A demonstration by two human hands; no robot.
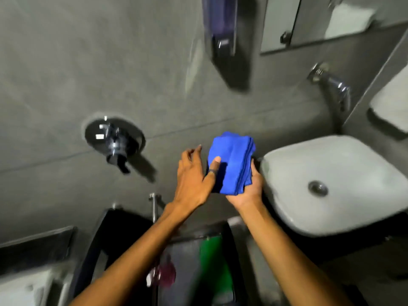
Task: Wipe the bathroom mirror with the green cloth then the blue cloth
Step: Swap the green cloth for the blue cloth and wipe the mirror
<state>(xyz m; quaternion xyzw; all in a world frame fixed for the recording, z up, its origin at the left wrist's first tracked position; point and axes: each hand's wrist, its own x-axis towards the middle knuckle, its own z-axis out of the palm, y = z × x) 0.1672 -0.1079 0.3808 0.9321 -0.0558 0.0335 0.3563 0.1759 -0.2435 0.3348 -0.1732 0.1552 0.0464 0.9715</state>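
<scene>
The right hand [247,191] grips the folded blue cloth [231,162] from below, palm up, its fingers curled around the cloth's right edge so that the bundle stands in the hand. The left hand [194,175] is open and holds nothing: its thumb [215,165] presses flat against the front face of the blue cloth, while the other fingers are spread and lifted off to the left of it. Both bare forearms reach up from the bottom of the view and meet at the cloth, which is held in the air in front of the grey wall [88,62], just left of the white basin [331,186]. The basin has a round drain [318,188] in its middle, and a chrome tap [335,87] juts from the wall above it. Higher up, at the top right, the lower corner of the mirror [309,23] shows, well apart from the cloth. A dark soap dispenser [223,40] hangs on the wall to the left of the mirror. A round chrome fitting [114,138] sits on the wall left of the hands. Below the arms, something green [215,268] lies blurred in a dark bin or tub; it may be the green cloth, but the blur does not allow certainty.
</scene>
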